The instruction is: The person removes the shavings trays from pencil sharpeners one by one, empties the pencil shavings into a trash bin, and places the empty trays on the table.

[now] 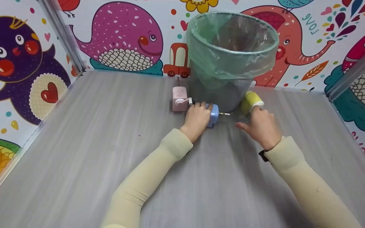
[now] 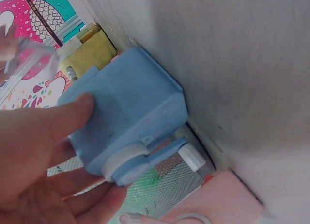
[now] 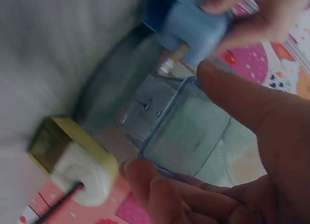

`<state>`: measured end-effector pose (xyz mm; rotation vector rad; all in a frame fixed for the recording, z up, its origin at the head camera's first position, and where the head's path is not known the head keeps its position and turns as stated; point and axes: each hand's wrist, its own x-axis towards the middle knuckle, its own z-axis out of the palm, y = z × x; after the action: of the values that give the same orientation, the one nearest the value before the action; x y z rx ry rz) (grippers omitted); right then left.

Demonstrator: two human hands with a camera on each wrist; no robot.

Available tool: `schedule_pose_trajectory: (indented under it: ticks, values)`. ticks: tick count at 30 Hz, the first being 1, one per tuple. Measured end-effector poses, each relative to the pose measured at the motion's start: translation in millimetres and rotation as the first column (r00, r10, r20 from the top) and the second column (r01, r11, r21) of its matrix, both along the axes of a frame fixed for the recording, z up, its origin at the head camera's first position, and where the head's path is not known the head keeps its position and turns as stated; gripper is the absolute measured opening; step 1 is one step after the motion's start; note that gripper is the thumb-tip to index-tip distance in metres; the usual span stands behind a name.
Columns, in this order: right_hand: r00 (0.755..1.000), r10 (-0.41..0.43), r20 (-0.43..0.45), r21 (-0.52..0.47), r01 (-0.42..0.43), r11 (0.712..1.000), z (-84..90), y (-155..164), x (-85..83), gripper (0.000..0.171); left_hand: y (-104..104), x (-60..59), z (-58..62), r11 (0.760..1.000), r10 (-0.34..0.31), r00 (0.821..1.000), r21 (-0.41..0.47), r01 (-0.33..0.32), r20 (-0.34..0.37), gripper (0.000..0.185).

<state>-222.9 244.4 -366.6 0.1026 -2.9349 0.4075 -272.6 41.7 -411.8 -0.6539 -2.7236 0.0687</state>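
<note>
My left hand [image 1: 197,119] grips a blue crank pencil sharpener [image 2: 128,100], thumb on one side and fingers curled beneath. Its crank with a white knob [image 2: 192,157] shows in the left wrist view. From the sharpener's other end a short pencil [image 1: 224,113] sticks out. With thumb and fingers, my right hand [image 1: 262,126] holds a clear plastic shavings drawer [image 3: 191,132], apart from the blue sharpener and facing it. In the right wrist view, a dark hollow shows in the blue sharpener's body [image 3: 193,30].
A pink crank sharpener [image 1: 179,95] stands left of the blue one. Beyond my right hand is a yellow sharpener [image 3: 87,146] with a dark pencil [image 3: 58,204] in it. Behind them rises a mesh bin [image 1: 220,91] with a green liner [image 1: 233,63], near the cartoon-printed wall.
</note>
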Motion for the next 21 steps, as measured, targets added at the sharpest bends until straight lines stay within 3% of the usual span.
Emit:
schedule_pose_trajectory:
  ticks: [10, 21]
  values:
    - [0.993, -0.016, 0.114, 0.043, 0.012, 0.999, -17.8, 0.1, -8.6, 0.071, 0.1, -1.0, 1.2, 1.0, -0.004, 1.0, -0.011, 0.005, 0.019, 0.045]
    - [0.996, 0.024, 0.09, 0.094, -0.032, 0.995, -42.7, -9.1, -14.9, 0.055, 0.0, -1.1, 0.1, 1.0, -0.001, 1.0, 0.007, 0.001, 0.028, 0.044]
